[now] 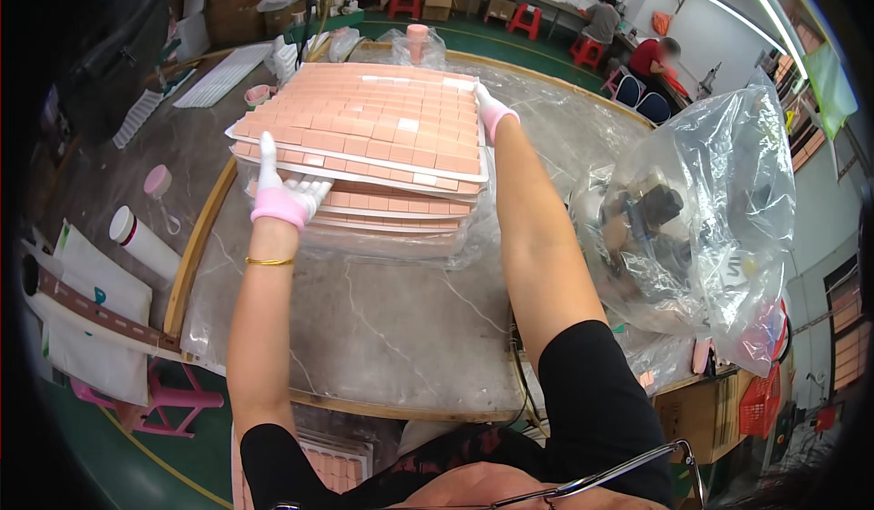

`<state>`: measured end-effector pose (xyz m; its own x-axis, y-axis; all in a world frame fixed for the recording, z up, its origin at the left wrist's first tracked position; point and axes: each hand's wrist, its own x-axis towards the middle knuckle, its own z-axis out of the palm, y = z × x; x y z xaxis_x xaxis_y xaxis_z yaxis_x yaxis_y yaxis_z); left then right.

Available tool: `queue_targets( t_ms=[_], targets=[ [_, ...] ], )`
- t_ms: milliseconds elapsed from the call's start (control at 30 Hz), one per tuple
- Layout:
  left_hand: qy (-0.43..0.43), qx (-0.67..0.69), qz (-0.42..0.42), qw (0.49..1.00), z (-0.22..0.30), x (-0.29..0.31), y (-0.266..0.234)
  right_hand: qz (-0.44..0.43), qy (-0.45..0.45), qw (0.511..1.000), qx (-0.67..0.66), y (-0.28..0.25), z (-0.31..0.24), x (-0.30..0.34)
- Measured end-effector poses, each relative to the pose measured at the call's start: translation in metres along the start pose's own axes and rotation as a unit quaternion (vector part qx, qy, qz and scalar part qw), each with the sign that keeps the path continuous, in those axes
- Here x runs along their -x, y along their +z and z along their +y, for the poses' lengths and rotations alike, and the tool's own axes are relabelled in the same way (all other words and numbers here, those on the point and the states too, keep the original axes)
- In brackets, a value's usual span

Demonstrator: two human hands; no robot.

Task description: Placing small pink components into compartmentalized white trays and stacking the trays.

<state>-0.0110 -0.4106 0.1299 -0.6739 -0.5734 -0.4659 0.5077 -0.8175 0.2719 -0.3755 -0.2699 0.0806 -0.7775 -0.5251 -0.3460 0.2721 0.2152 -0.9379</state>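
Observation:
White trays [435, 182] full of small peach-pink blocks [355, 109] are stacked on the grey marbled table, and the upper ones are held tilted. My left hand [284, 196], in a white glove with a pink cuff, grips the near left edge, thumb up along the side and fingers underneath. At the far right edge, my right hand [494, 114], gloved alike, is closed on the same trays; its fingers are partly hidden. A gap shows between the held trays and the lower trays [391, 204], which rest on clear plastic wrap [469, 246].
A big clear plastic bag [728, 182] covers dark equipment on the right. Wooden strips [202, 237] edge the table. To the left lie a white roll [144, 241] and a pink round-headed object [157, 180]. A pink cylinder [417, 41] stands behind. A person in red [648, 62] sits far right.

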Motion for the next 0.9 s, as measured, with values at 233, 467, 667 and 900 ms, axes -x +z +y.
queue_targets(
  t_ms=[233, 467, 667, 900],
  targets=[
    [0.043, -0.157, -0.039, 0.986, -0.012, 0.015, 0.025, 0.031, -0.031, 0.999, 0.003, 0.008, -0.030, 0.033],
    [0.113, -0.158, -0.024, 0.981, -0.018, -0.012, 0.042, 0.011, -0.030, 0.999, -0.005, -0.020, -0.032, -0.002],
    [0.099, -0.156, -0.026, 0.982, 0.022, -0.024, 0.036, 0.020, 0.006, 0.995, -0.095, 0.010, -0.039, 0.053],
    [0.113, -0.190, -0.038, 0.975, 0.037, -0.018, 0.021, -0.017, 0.039, 0.990, -0.132, 0.023, -0.039, 0.078]
  ],
)
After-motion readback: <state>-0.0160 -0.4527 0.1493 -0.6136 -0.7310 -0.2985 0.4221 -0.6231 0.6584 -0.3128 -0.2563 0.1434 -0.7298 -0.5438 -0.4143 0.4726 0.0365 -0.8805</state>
